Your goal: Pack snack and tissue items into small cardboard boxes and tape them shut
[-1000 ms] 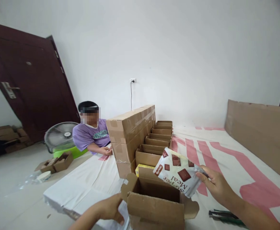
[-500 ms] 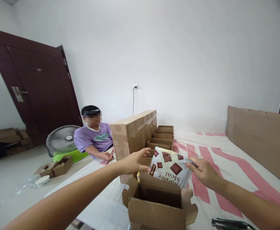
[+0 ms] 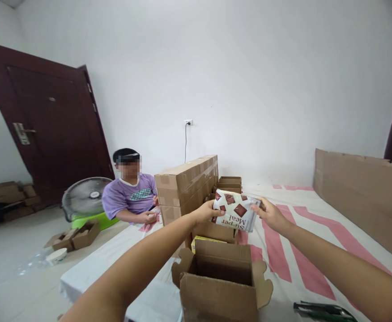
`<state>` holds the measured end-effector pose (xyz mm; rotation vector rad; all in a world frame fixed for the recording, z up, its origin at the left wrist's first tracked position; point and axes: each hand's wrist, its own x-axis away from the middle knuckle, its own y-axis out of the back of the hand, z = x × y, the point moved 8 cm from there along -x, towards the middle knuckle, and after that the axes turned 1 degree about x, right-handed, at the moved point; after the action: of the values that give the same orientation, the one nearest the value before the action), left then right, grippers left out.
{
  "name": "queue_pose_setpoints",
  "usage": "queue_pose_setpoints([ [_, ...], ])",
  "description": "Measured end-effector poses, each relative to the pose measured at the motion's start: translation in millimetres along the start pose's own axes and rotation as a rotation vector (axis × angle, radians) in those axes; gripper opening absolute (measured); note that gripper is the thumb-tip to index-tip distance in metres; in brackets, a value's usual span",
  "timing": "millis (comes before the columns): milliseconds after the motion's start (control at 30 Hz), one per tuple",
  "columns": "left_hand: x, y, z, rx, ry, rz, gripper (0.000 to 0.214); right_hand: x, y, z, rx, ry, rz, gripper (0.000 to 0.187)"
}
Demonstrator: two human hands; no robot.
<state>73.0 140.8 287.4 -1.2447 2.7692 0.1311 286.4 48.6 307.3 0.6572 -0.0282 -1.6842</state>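
White wall (image 3: 266, 94) is rising behind a cloth-covered surface (image 3: 317, 232), where taped boxes (image 3: 172, 185) are standing stacked and closed on the left. Right of them, a row of open boxes (image 3: 230, 180) is running toward the wall, none showing a closed top. Both hands are gripping one printed pouch (image 3: 233, 212): the left hand (image 3: 205, 213) is pressing its thumb on the left end, and the right hand (image 3: 270, 215) is pinching the right end. It is hanging above the row, beyond the nearest box (image 3: 219, 297), whose flaps are standing apart. So the taped stack is looking finished, while the row is needing closing; what its boxes are holding I cannot tell. Yellow packaging (image 3: 205, 239) is showing just beyond the nearest box. Farther left, a co-worker (image 3: 132, 197) is sitting beside the stack.
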Motion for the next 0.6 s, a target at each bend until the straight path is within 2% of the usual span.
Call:
queue_pose_setpoints([
  [200, -24.8, 15.9, 10.7, 0.041, -0.048, -0.020, 0.061, -23.4, -26.7, -21.5, -0.057, -0.050, 0.034, 0.040],
  [300, -31.6, 17.0, 18.7, 0.031, -0.051, -0.006, 0.045, -30.9, -35.4, -32.8, -0.024, -0.070, 0.012, 0.038],
  [400, -36.7, 17.7, 24.2, 0.008, -0.049, 0.002, 0.028, -35.5, -37.0, -44.0, 0.028, -0.106, -0.041, 0.039],
  [600, -43.4, 19.6, 25.2, -0.028, -0.082, -0.023, 0.022, -39.5, -31.8, -54.3, 0.098, -0.137, -0.106, 0.035],
])
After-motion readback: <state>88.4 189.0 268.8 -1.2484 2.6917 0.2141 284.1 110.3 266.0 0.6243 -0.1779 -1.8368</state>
